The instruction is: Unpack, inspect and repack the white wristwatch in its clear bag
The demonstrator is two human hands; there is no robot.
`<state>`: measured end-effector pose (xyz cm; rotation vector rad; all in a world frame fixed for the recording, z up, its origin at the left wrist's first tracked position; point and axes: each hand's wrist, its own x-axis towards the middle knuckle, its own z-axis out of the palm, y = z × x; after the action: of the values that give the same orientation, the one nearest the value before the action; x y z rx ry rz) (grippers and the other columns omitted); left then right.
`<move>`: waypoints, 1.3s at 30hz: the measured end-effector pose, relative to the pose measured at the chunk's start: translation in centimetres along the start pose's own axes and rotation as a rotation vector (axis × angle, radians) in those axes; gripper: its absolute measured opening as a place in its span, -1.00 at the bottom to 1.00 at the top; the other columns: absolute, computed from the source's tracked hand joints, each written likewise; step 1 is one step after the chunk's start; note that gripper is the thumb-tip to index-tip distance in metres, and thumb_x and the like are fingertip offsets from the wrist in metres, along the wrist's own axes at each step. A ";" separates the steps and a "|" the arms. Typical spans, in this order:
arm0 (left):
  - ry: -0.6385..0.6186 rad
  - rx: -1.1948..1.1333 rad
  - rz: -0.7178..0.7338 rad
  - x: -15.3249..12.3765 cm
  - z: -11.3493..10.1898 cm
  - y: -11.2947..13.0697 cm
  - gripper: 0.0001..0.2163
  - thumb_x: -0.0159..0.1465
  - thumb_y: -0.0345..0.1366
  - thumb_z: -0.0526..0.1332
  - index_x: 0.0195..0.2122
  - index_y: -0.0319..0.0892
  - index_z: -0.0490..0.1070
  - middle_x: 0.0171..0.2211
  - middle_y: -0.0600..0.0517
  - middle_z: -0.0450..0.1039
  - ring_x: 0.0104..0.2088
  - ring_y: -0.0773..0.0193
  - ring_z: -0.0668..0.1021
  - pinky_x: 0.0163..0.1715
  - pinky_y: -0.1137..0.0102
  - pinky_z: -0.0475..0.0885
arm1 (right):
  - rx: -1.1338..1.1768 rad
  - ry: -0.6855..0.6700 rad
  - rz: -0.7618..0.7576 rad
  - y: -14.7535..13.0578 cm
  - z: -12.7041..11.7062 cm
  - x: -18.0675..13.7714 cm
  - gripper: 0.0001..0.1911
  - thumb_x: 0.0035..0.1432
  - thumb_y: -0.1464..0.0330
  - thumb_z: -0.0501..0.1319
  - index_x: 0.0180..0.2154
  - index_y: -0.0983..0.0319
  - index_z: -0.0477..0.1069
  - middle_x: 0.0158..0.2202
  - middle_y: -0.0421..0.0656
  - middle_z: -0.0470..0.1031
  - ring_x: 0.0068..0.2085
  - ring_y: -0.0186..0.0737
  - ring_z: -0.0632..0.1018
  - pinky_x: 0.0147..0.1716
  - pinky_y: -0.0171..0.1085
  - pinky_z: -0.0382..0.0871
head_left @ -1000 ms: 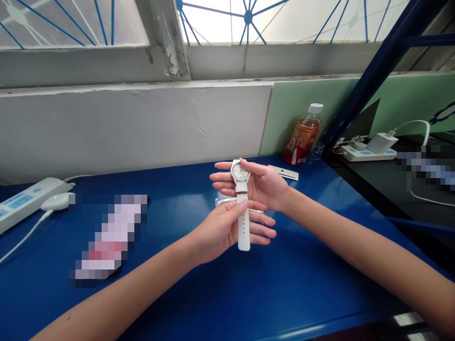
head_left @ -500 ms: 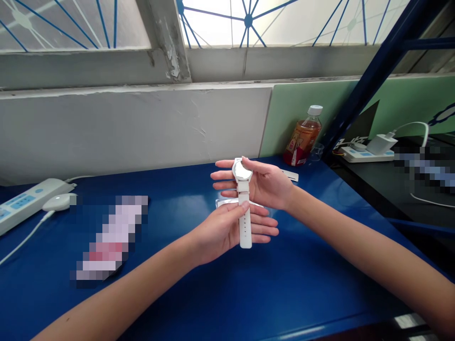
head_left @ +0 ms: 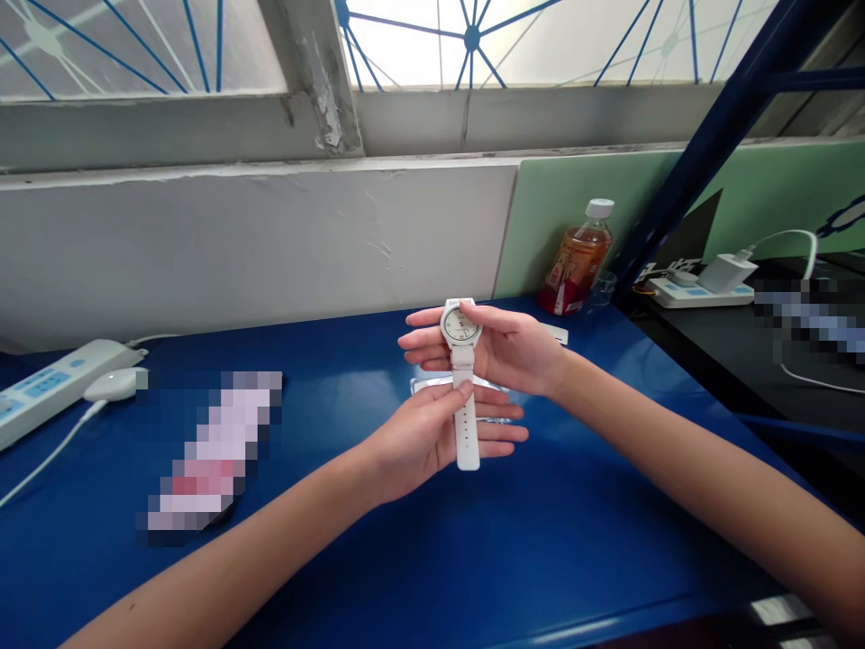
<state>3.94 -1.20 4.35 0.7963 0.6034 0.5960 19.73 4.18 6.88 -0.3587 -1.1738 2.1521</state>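
A white wristwatch (head_left: 462, 326) with a round dial is held up above the blue table, its perforated strap hanging straight down toward me. My right hand (head_left: 517, 350) supports the watch head from behind, its thumb resting on the dial's upper edge. Lower down, my left hand (head_left: 423, 433) pinches the strap, thumb on top and the other fingers stretched out behind. Partly hidden behind my hands, a clear shiny wrapper (head_left: 432, 385) lies on the table. A flat white piece (head_left: 557, 334) shows just beyond my right wrist.
On the blue table (head_left: 365, 568), a power strip (head_left: 47, 388) with a white charger (head_left: 114, 384) and a blurred-out flat item (head_left: 216, 451) lie at left. A drink bottle (head_left: 578, 261) stands at the back right. A slanted blue post (head_left: 696, 135) rises beside it.
The watch has tilted slightly, so the glare has left its dial and the hands and markings now show. Both hands keep nearly the same place and grip.
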 end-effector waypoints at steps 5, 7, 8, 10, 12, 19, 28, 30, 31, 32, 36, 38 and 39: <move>-0.022 -0.012 0.003 0.0 -0.2 -0.2 -0.68 0.47 -0.28 0.02 -0.09 -0.41 0.49 -0.06 -0.37 0.55 -0.07 -0.05 0.64 -0.03 0.14 0.50 | -0.004 0.001 -0.015 0.0 -0.1 0.0 -0.54 0.41 0.29 -0.14 -0.01 0.30 0.47 -0.01 -0.03 0.58 0.04 -0.15 0.55 0.20 -0.10 0.23; -0.024 -0.021 -0.003 0.0 -0.2 -0.1 -0.68 0.47 -0.29 0.02 -0.09 -0.41 0.50 -0.07 -0.36 0.56 -0.08 -0.04 0.64 -0.03 0.14 0.50 | -0.010 0.008 -0.008 0.0 -0.1 -0.1 -0.56 0.40 0.27 -0.11 0.00 0.28 0.47 0.01 -0.04 0.57 0.04 -0.14 0.55 0.20 -0.09 0.24; -0.022 -0.025 -0.008 0.0 -0.2 -0.1 -0.68 0.47 -0.29 0.02 -0.09 -0.41 0.50 -0.08 -0.36 0.56 -0.09 -0.04 0.64 -0.03 0.14 0.50 | -0.012 0.008 -0.006 0.0 -0.1 -0.1 -0.56 0.39 0.27 -0.11 0.00 0.27 0.47 0.02 -0.03 0.57 0.04 -0.13 0.55 0.19 -0.08 0.24; -0.017 -0.030 -0.014 0.1 -0.1 0.0 -0.68 0.47 -0.29 0.02 -0.09 -0.41 0.50 -0.08 -0.35 0.56 -0.10 -0.03 0.65 -0.04 0.14 0.50 | -0.011 0.000 -0.006 0.0 -0.2 -0.1 -0.55 0.40 0.27 -0.12 0.01 0.28 0.47 0.02 -0.03 0.56 0.04 -0.13 0.55 0.16 -0.09 0.28; -0.011 -0.029 -0.015 0.1 -0.1 0.0 -0.68 0.47 -0.29 0.02 -0.10 -0.41 0.50 -0.09 -0.35 0.57 -0.11 -0.02 0.65 -0.05 0.15 0.51 | -0.005 -0.009 -0.008 0.0 -0.1 -0.1 -0.54 0.41 0.28 -0.14 0.01 0.29 0.47 0.01 -0.03 0.57 0.02 -0.13 0.56 0.13 -0.10 0.32; -0.016 -0.008 -0.022 -0.1 -0.1 0.2 -0.69 0.48 -0.28 0.01 -0.09 -0.38 0.48 -0.12 -0.34 0.58 -0.16 -0.03 0.67 -0.08 0.11 0.53 | 0.000 0.010 -0.006 0.0 0.0 -0.1 -0.52 0.42 0.30 -0.17 0.00 0.30 0.47 -0.02 -0.04 0.59 0.01 -0.15 0.57 0.13 -0.13 0.32; -0.029 -0.010 -0.017 -0.1 0.0 0.3 -0.71 0.47 -0.26 0.03 -0.10 -0.36 0.47 -0.15 -0.32 0.59 -0.20 0.01 0.68 -0.14 0.17 0.55 | 0.041 0.088 0.019 -0.1 0.6 0.1 -0.52 0.43 0.30 -0.17 -0.05 0.33 0.48 -0.11 -0.03 0.62 -0.10 -0.18 0.62 0.01 -0.18 0.43; -0.035 -0.014 -0.036 -0.1 -0.1 0.2 -0.68 0.47 -0.19 0.05 -0.10 -0.36 0.47 -0.16 -0.31 0.59 -0.21 0.02 0.68 -0.15 0.19 0.55 | 0.038 0.122 0.001 -0.5 0.9 -0.1 -0.52 0.43 0.30 -0.17 -0.06 0.33 0.48 -0.14 -0.04 0.63 -0.13 -0.19 0.63 -0.03 -0.20 0.46; -0.038 -0.014 -0.064 -0.1 -0.2 0.1 -0.64 0.46 -0.13 0.06 -0.10 -0.37 0.47 -0.17 -0.31 0.59 -0.21 0.02 0.68 -0.15 0.19 0.55 | 0.032 0.139 -0.022 -0.9 1.0 -0.2 -0.52 0.43 0.30 -0.18 -0.07 0.33 0.48 -0.16 -0.04 0.63 -0.14 -0.19 0.63 -0.05 -0.20 0.48; -0.041 -0.010 -0.100 -0.1 -0.3 0.0 -0.60 0.44 -0.08 0.08 -0.11 -0.38 0.48 -0.18 -0.32 0.60 -0.21 0.01 0.68 -0.16 0.20 0.56 | 0.024 0.158 -0.056 -1.3 1.0 -0.3 -0.52 0.43 0.30 -0.17 -0.07 0.33 0.48 -0.17 -0.04 0.63 -0.15 -0.19 0.63 -0.06 -0.21 0.49; -0.075 0.029 -0.237 -0.3 -0.3 -0.5 -0.52 0.35 0.03 0.18 -0.11 -0.41 0.50 -0.20 -0.33 0.60 -0.20 0.00 0.68 -0.13 0.20 0.55 | 0.010 0.260 -0.251 -2.9 0.5 -1.0 -0.57 0.43 0.28 -0.13 -0.07 0.29 0.47 -0.18 -0.11 0.63 -0.17 -0.25 0.62 -0.07 -0.26 0.50; -0.099 0.020 -0.217 -0.3 -0.2 -0.7 -0.52 0.32 0.04 0.22 -0.08 -0.38 0.50 -0.17 -0.32 0.60 -0.18 0.01 0.67 -0.12 0.21 0.54 | 0.006 0.287 -0.304 -3.2 0.2 -1.1 -0.57 0.43 0.26 -0.13 -0.07 0.25 0.47 -0.18 -0.13 0.63 -0.16 -0.27 0.62 -0.05 -0.26 0.49; -0.103 0.006 -0.191 -0.4 -0.2 -0.6 -0.52 0.32 0.03 0.23 -0.05 -0.37 0.48 -0.14 -0.31 0.59 -0.17 0.01 0.67 -0.11 0.21 0.53 | 0.005 0.285 -0.303 -3.0 0.1 -1.0 -0.56 0.43 0.25 -0.14 -0.07 0.25 0.48 -0.18 -0.12 0.63 -0.15 -0.26 0.62 -0.03 -0.25 0.48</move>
<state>3.73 -1.71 3.81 0.7605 0.5788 0.3766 21.69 4.60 9.38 -0.4393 -0.9899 1.7759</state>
